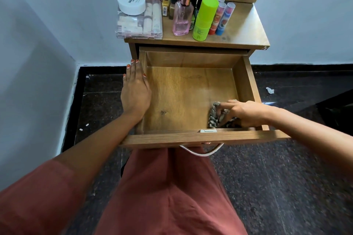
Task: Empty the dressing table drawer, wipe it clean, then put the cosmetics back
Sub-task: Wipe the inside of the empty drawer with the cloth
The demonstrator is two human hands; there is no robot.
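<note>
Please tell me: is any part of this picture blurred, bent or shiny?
Head view: the right hand and cloth look slightly motion-blurred; the wide lens bends the walls and floor edges; a pale sheen lies on the drawer bottom; the bottles are sharp.

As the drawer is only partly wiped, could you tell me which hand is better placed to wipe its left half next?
The right hand: it already presses the patterned cloth onto the drawer floor near the front right corner. The left hand lies flat on the left wall, apparently steadying the drawer.
</note>
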